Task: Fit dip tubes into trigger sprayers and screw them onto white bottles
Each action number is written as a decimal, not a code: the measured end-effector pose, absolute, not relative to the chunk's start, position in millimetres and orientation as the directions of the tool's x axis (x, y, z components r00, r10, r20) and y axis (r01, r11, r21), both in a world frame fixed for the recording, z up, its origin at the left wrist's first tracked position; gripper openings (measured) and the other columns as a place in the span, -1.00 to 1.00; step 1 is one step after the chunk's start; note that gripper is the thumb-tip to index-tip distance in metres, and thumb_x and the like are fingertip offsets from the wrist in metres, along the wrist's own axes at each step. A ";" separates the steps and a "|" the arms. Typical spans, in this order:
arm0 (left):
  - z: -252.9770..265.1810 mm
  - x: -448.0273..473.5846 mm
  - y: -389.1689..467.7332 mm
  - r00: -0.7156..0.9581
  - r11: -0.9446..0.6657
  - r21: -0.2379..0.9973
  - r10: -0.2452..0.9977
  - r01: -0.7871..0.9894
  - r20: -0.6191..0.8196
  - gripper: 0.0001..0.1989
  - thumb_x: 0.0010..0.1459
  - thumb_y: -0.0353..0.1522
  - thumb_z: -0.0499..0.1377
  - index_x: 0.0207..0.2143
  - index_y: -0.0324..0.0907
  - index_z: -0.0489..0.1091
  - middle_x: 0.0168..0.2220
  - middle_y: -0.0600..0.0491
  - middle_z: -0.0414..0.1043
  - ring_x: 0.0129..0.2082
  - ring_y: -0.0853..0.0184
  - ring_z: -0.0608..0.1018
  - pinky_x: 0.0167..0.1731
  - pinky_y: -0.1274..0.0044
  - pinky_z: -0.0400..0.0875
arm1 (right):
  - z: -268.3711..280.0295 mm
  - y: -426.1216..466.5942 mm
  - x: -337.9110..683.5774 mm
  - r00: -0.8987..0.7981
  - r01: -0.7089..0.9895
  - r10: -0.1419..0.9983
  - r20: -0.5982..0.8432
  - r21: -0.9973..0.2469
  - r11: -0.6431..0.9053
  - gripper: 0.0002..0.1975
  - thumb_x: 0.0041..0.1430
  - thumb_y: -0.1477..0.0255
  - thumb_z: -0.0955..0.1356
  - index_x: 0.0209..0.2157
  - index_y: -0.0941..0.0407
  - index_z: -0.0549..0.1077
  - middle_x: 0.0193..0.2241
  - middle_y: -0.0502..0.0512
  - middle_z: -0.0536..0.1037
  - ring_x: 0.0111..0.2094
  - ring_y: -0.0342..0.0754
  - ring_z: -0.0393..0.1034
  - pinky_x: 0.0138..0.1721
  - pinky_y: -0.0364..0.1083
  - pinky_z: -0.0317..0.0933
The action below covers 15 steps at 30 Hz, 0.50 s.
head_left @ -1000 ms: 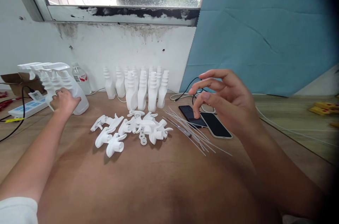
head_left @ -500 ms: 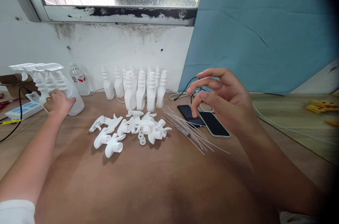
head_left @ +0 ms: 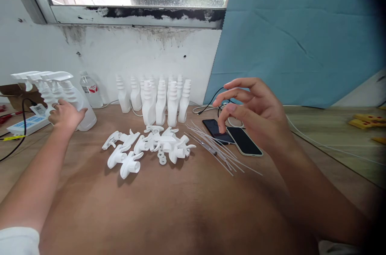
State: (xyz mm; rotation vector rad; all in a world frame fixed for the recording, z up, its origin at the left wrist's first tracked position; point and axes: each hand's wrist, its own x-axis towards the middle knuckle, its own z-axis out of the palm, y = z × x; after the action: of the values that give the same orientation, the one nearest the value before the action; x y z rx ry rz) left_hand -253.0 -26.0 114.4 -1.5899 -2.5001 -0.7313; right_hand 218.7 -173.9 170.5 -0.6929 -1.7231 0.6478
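Note:
My left hand (head_left: 64,115) is at the far left, in front of a group of translucent spray bottles (head_left: 86,112) with white trigger heads. Its fingers are apart, with the thumb stretched out to the right; whether it still touches a bottle I cannot tell. My right hand (head_left: 251,112) hangs in the air above two phones (head_left: 244,142), its fingers loosely bent and apart with nothing between them. Loose white trigger sprayer heads (head_left: 129,164) lie piled mid-table, a few small white rings (head_left: 163,160) among them. Thin white tubes (head_left: 226,152) are spread out to their right.
Several white bottles without heads (head_left: 149,104) stand by the wall. Near them is a clear labelled drink bottle (head_left: 91,90). A power strip (head_left: 28,125), a cardboard box (head_left: 22,96) and cables are at the left. Yellow pieces (head_left: 366,121) lie far right.
My left hand has lifted slightly and its fingers have loosened from the spray bottle. The right hand has stayed in place.

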 end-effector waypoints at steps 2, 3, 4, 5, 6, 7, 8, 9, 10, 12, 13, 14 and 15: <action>123.0 -243.6 -30.3 -0.519 0.418 0.334 0.793 0.845 0.321 -0.03 0.09 -0.02 0.14 0.19 -0.69 -0.14 0.18 -0.65 0.00 0.17 -0.39 0.21 -0.03 -0.03 0.21 | 170.4 -173.5 218.5 -0.217 0.130 0.731 0.647 -0.723 0.678 -0.75 0.22 0.41 0.37 -0.08 -0.02 0.31 -0.28 0.00 0.48 -0.61 -0.19 0.39 -0.54 -0.08 0.31; 127.8 -237.4 -32.9 -0.546 0.450 0.326 0.772 0.831 0.327 -0.07 0.10 -0.03 0.14 0.20 -0.63 -0.10 0.19 -0.58 0.04 0.16 -0.35 0.24 -0.01 0.02 0.23 | 170.4 -173.4 218.2 -0.219 0.135 0.731 0.646 -0.722 0.679 -0.75 0.23 0.40 0.37 -0.08 -0.02 0.31 -0.28 0.00 0.49 -0.61 -0.19 0.38 -0.55 -0.09 0.31; 132.5 -230.6 -35.5 -0.525 0.434 0.311 0.781 0.845 0.337 -0.10 0.11 -0.04 0.13 0.20 -0.61 -0.08 0.19 -0.57 0.06 0.15 -0.35 0.25 -0.01 0.04 0.25 | 170.3 -173.4 217.8 -0.221 0.139 0.732 0.645 -0.722 0.678 -0.75 0.23 0.40 0.37 -0.08 -0.02 0.31 -0.29 0.00 0.48 -0.61 -0.20 0.38 -0.55 -0.09 0.31; 136.7 -223.5 -38.1 -0.503 0.416 0.297 0.790 0.860 0.350 -0.11 0.12 -0.04 0.11 0.20 -0.61 -0.07 0.18 -0.56 0.07 0.15 -0.35 0.27 -0.02 0.04 0.25 | 170.3 -173.5 217.4 -0.222 0.142 0.732 0.643 -0.722 0.677 -0.76 0.23 0.39 0.37 -0.08 -0.02 0.32 -0.29 -0.01 0.48 -0.61 -0.20 0.38 -0.55 -0.09 0.31; 140.3 -216.4 -40.5 -0.482 0.400 0.281 0.801 0.873 0.356 -0.12 0.14 -0.04 0.09 0.20 -0.61 -0.05 0.17 -0.56 0.09 0.13 -0.35 0.28 -0.02 0.04 0.26 | 170.3 -173.7 217.1 -0.224 0.146 0.733 0.643 -0.721 0.677 -0.76 0.23 0.39 0.37 -0.08 -0.02 0.32 -0.29 -0.01 0.48 -0.61 -0.20 0.37 -0.54 -0.09 0.31; 143.1 -209.6 -42.7 -0.459 0.385 0.262 0.814 0.885 0.356 -0.14 0.15 -0.03 0.07 0.19 -0.61 -0.03 0.16 -0.55 0.11 0.12 -0.34 0.30 -0.03 0.05 0.27 | 170.3 -173.9 216.8 -0.226 0.150 0.733 0.642 -0.720 0.677 -0.76 0.23 0.39 0.37 -0.08 -0.02 0.32 -0.29 0.00 0.48 -0.61 -0.20 0.37 -0.54 -0.09 0.31; 145.0 -203.1 -44.6 -0.435 0.369 0.241 0.830 0.898 0.350 -0.15 0.16 -0.03 0.05 0.19 -0.61 -0.01 0.15 -0.55 0.13 0.11 -0.33 0.31 -0.03 0.05 0.27 | 170.3 -174.1 216.6 -0.228 0.154 0.732 0.642 -0.719 0.678 -0.76 0.23 0.39 0.37 -0.08 -0.01 0.32 -0.29 0.00 0.48 -0.61 -0.20 0.37 -0.54 -0.09 0.31; 146.2 -197.2 -46.2 -0.410 0.351 0.221 0.846 0.910 0.341 -0.18 0.17 -0.03 0.03 0.18 -0.61 0.02 0.13 -0.53 0.15 0.11 -0.31 0.32 -0.03 0.06 0.28 | 170.3 -174.3 216.5 -0.233 0.158 0.732 0.640 -0.718 0.678 -0.76 0.23 0.39 0.37 -0.08 -0.02 0.31 -0.29 0.00 0.48 -0.61 -0.20 0.37 -0.53 -0.08 0.31; 146.8 -192.0 -47.4 -0.387 0.335 0.205 0.862 0.920 0.328 -0.20 0.19 -0.03 0.01 0.17 -0.59 0.05 0.12 -0.52 0.18 0.10 -0.30 0.33 -0.03 0.07 0.29 | 170.4 -174.5 216.5 -0.237 0.161 0.732 0.639 -0.717 0.678 -0.76 0.23 0.39 0.37 -0.08 -0.02 0.31 -0.29 0.00 0.48 -0.60 -0.20 0.37 -0.53 -0.08 0.31; 146.7 -183.7 -48.9 -0.344 0.300 0.184 0.890 0.936 0.300 -0.24 0.20 -0.01 -0.03 0.14 -0.55 0.12 0.09 -0.48 0.22 0.09 -0.26 0.36 -0.03 0.09 0.30 | 170.9 -174.8 216.4 -0.241 0.163 0.736 0.633 -0.721 0.674 -0.77 0.23 0.39 0.36 -0.08 -0.02 0.31 -0.29 0.00 0.48 -0.60 -0.19 0.37 -0.53 -0.08 0.31; 146.4 -180.8 -49.2 -0.325 0.283 0.179 0.901 0.942 0.289 -0.25 0.20 0.00 -0.04 0.13 -0.52 0.14 0.09 -0.47 0.24 0.08 -0.25 0.37 -0.04 0.09 0.30 | 171.2 -174.8 216.3 -0.242 0.161 0.738 0.630 -0.724 0.671 -0.77 0.23 0.39 0.36 -0.09 -0.02 0.30 -0.29 0.00 0.49 -0.61 -0.18 0.37 -0.53 -0.08 0.31; 146.0 -178.7 -49.2 -0.307 0.266 0.175 0.911 0.948 0.277 -0.26 0.20 0.01 -0.04 0.12 -0.50 0.16 0.09 -0.45 0.25 0.08 -0.23 0.37 -0.04 0.09 0.30 | 171.5 -174.8 216.2 -0.243 0.157 0.740 0.628 -0.727 0.669 -0.77 0.23 0.39 0.36 -0.09 -0.02 0.30 -0.30 0.00 0.49 -0.61 -0.18 0.37 -0.54 -0.08 0.31; 145.7 -177.4 -49.1 -0.292 0.254 0.170 0.919 0.952 0.266 -0.26 0.19 0.03 -0.05 0.12 -0.48 0.17 0.08 -0.44 0.26 0.08 -0.22 0.38 -0.04 0.09 0.31 | 171.7 -174.8 216.1 -0.245 0.153 0.741 0.625 -0.730 0.666 -0.77 0.22 0.40 0.36 -0.09 -0.02 0.30 -0.30 0.00 0.49 -0.62 -0.18 0.38 -0.54 -0.07 0.31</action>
State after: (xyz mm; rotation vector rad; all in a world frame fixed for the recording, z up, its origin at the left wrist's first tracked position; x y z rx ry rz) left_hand -177.4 -49.1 145.7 -1.7966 -2.3960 -0.4541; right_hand 216.1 -174.8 171.7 -0.7201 -1.7615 0.6553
